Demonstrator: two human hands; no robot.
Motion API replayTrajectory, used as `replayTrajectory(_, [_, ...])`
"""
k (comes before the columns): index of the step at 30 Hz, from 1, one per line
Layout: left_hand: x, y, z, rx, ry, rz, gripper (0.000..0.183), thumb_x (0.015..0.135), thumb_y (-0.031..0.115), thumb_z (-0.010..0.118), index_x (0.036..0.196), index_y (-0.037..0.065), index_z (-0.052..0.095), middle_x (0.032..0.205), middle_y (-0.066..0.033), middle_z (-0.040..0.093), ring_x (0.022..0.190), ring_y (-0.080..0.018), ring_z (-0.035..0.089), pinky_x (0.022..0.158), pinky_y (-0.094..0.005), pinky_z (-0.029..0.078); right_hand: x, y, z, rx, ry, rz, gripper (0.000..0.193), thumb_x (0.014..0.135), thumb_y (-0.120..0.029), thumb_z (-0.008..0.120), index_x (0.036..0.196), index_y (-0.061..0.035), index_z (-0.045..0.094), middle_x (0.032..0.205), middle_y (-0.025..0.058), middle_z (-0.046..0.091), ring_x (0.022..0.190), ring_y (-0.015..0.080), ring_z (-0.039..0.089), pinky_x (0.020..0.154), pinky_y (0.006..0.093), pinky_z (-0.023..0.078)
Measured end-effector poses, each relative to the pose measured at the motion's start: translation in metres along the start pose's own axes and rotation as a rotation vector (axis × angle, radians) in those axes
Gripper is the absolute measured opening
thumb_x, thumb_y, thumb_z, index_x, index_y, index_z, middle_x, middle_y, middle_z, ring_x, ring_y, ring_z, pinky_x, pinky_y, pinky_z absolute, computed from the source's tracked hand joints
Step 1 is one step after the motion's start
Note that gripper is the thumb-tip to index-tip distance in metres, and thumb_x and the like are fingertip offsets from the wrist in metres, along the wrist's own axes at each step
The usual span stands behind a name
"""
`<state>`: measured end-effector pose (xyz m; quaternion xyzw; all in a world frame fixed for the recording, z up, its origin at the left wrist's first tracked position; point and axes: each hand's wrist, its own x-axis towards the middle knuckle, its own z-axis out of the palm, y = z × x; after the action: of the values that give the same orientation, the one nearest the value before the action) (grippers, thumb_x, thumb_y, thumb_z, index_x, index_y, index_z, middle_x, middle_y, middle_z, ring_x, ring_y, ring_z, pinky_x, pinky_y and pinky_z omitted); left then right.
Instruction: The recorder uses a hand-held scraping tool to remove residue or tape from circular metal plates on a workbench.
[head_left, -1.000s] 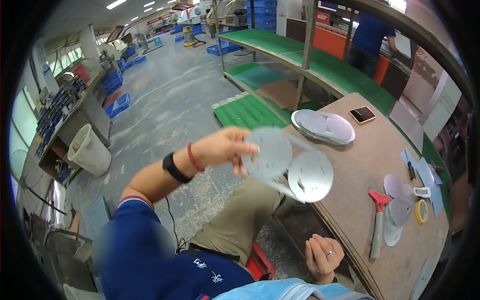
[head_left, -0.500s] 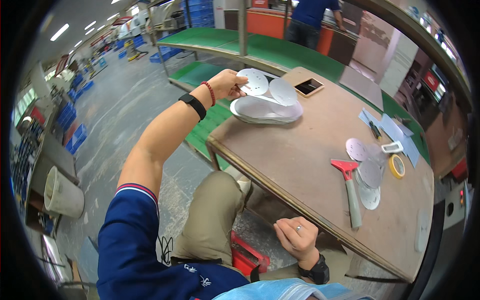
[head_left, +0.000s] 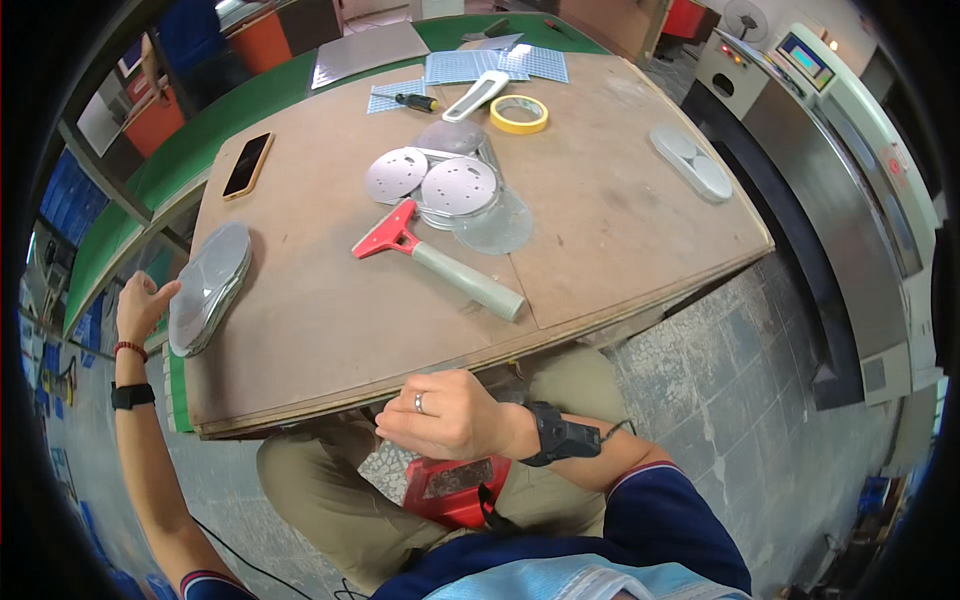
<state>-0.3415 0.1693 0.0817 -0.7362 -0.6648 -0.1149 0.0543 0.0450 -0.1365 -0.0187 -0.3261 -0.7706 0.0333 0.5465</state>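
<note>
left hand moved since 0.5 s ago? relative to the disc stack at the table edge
Yes. The left hand was over the stack of metal discs beside the phone; it now sits just off the stack's outer side, past the table edge, fingertips near its rim.

Under the front edge of the wooden table (head_left: 330, 330), the right hand's (head_left: 450, 412) fingertips are out of sight, the left hand's (head_left: 140, 305) palm is hidden behind the stack of metal discs (head_left: 208, 288) at the table's left edge, and the far-side mesh sheets (head_left: 500, 65) blur together.
</note>
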Motion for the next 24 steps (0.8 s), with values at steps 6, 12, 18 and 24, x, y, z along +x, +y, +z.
replayTrajectory(6, [-0.061, 0.113, -0.029, -0.243, 0.016, 0.388, 0.033, 0.08, 0.029, 0.081, 0.085, 0.0, 0.065, 0.062, -0.0139, 0.06, 0.054, -0.0241, 0.059, 0.054, -0.0361, 0.045, -0.007, -0.003, 0.013, 0.009, -0.032, -0.045, 0.02, 0.072, -0.007, 0.081, 0.088, -0.0052, 0.069, 0.078, 0.0033, 0.066, 0.064, 0.0191, 0.061, 0.051, 0.0316, 0.051])
replayTrajectory(12, [-0.101, 0.177, -0.057, -0.238, -0.1, 0.46, 0.03, 0.078, 0.026, 0.082, 0.086, 0.001, 0.068, 0.057, -0.0119, 0.058, 0.053, -0.0248, 0.06, 0.054, -0.0369, 0.046, -0.015, -0.004, 0.023, 0.021, -0.037, -0.056, 0.017, 0.075, -0.008, 0.081, 0.087, -0.006, 0.07, 0.078, 0.0034, 0.067, 0.065, 0.0194, 0.062, 0.054, 0.0319, 0.052])
replayTrajectory(18, [-0.086, 0.196, -0.05, -0.24, -0.115, 0.553, 0.024, 0.079, 0.019, 0.08, 0.084, -0.002, 0.068, 0.056, -0.0104, 0.059, 0.049, -0.0168, 0.056, 0.051, -0.032, 0.042, -0.011, -0.009, 0.019, 0.032, -0.017, -0.053, 0.013, 0.079, -0.014, 0.077, 0.077, -0.0077, 0.065, 0.071, 0.0025, 0.064, 0.063, 0.0199, 0.059, 0.054, 0.0348, 0.05])
replayTrajectory(24, [-0.069, 0.255, -0.002, -0.257, -0.25, 0.476, 0.036, 0.081, 0.032, 0.08, 0.089, -0.001, 0.07, 0.068, -0.013, 0.067, 0.065, -0.0239, 0.067, 0.061, -0.0367, 0.051, -0.012, -0.007, 0.018, 0.026, 0.039, -0.061, 0.013, 0.081, -0.015, 0.075, 0.077, -0.0084, 0.064, 0.064, 0.0033, 0.058, 0.059, 0.0209, 0.059, 0.053, 0.0359, 0.049])
